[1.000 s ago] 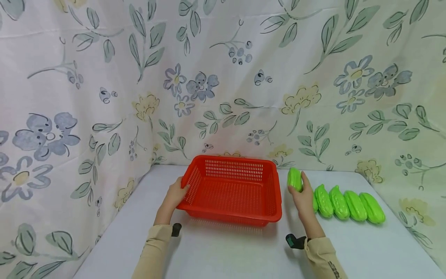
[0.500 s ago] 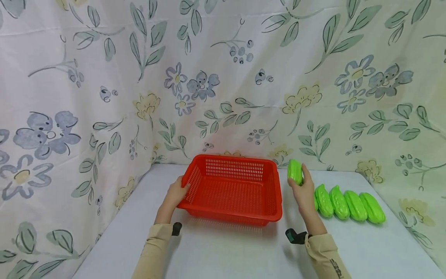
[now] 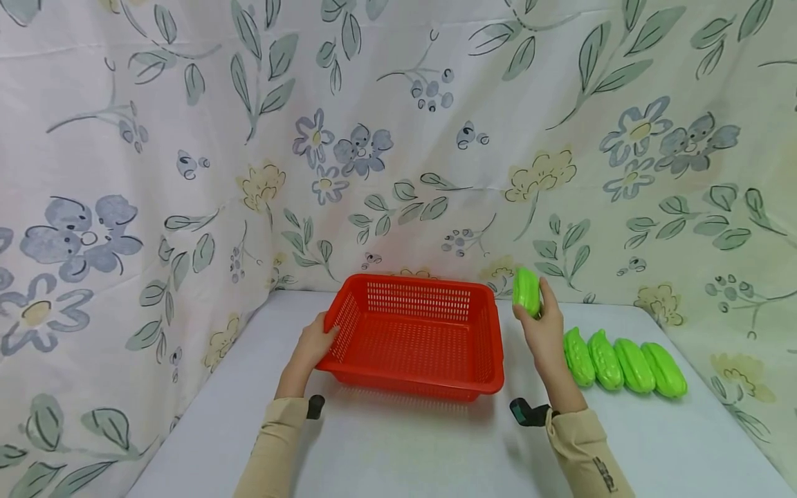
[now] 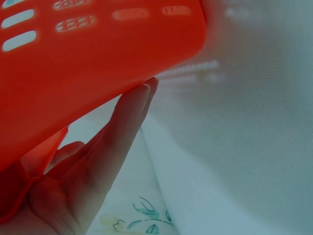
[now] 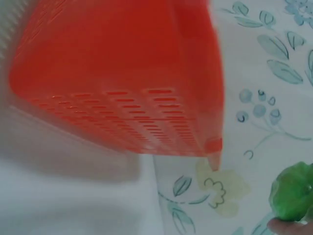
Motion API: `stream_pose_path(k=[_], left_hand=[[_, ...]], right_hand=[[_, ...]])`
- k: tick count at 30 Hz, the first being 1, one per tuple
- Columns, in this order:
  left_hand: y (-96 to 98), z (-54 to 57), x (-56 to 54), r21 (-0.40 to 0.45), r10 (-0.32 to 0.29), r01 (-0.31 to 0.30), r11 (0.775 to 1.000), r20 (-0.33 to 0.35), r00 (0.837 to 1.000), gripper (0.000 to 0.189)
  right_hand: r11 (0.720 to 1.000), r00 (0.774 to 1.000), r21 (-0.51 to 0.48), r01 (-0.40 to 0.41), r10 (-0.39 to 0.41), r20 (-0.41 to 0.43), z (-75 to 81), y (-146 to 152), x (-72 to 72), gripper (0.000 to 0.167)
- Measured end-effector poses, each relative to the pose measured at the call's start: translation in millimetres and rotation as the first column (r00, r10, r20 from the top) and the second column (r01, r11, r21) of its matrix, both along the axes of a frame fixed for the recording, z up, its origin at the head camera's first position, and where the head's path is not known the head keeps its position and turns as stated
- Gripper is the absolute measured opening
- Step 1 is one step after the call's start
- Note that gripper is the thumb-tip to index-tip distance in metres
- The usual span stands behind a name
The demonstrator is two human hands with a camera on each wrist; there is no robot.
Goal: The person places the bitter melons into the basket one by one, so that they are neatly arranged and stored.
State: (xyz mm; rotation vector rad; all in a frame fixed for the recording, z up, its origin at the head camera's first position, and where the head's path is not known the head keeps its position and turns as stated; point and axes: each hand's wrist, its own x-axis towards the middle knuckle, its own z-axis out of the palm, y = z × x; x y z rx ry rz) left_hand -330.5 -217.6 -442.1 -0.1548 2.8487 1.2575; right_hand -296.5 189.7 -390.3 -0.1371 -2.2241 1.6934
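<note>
A red plastic basket [image 3: 407, 339] with slotted walls stands in the middle of the table, nothing inside it. My left hand [image 3: 313, 344] grips its left rim, thumb over the edge; in the left wrist view, fingers [image 4: 117, 127] reach along the outer wall. My right hand [image 3: 544, 335] holds a bright green bitter melon [image 3: 526, 292], long and ridged, upright beyond the basket's right side and above the table. Only part of this melon [image 5: 292, 192] and a fingertip show at the right wrist view's lower right corner.
Several more green bitter melons [image 3: 623, 363] lie side by side in a row on the white table [image 3: 398, 449], right of the right forearm. A floral cloth [image 3: 398, 138] hangs behind the table and along its sides.
My right hand has raised the bitter melon higher, now overlapping the cloth behind the table. The left hand and basket stay put.
</note>
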Motion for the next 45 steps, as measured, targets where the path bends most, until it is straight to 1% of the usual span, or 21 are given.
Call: stream_pose_path(k=[13, 18, 25, 29, 35, 40, 45], left_hand=[[-0.9, -0.1, 0.6, -0.006, -0.003, 0.002, 1.0, -0.018, 1.0, 0.053], [-1.1, -0.8, 0.2, -0.004, 0.0, 0.0, 1.0, -0.017, 1.0, 0.053], [-1.1, -0.2, 0.3, 0.0, -0.004, 0.004, 1.0, -0.016, 1.0, 0.052], [-1.4, -0.2, 0.5, -0.006, -0.005, 0.005, 1.0, -0.02, 1.0, 0.052], [-1.5, -2.1, 0.5, -0.01, -0.007, 0.006, 1.0, -0.029, 1.0, 0.052], [-1.4, -2.8, 1.2, -0.014, -0.003, 0.002, 1.0, -0.028, 1.0, 0.052], [-1.3, -0.7, 0.5, -0.011, -0.006, 0.005, 1.0, -0.03, 1.0, 0.052]], right_hand=[[0.998, 0.997, -0.043, -0.046, 0.043, -0.057, 18.6, -14, -8.3, 0.072], [0.997, 0.997, -0.05, -0.052, 0.049, -0.062, 25.9, -19, -10.6, 0.072], [0.993, 0.996, -0.092, -0.075, 0.07, -0.053, 34.9, -26, -12.4, 0.073], [0.992, 0.995, -0.094, -0.086, 0.081, -0.056, 38.6, -31, -13.8, 0.073], [0.987, 0.989, -0.102, -0.125, 0.117, -0.089, 44.0, -42, -15.3, 0.073], [0.985, 0.988, -0.099, -0.141, 0.134, -0.079, 47.4, -49, -16.7, 0.074], [0.984, 0.987, -0.097, -0.149, 0.142, -0.077, 49.8, -57, -22.9, 0.074]])
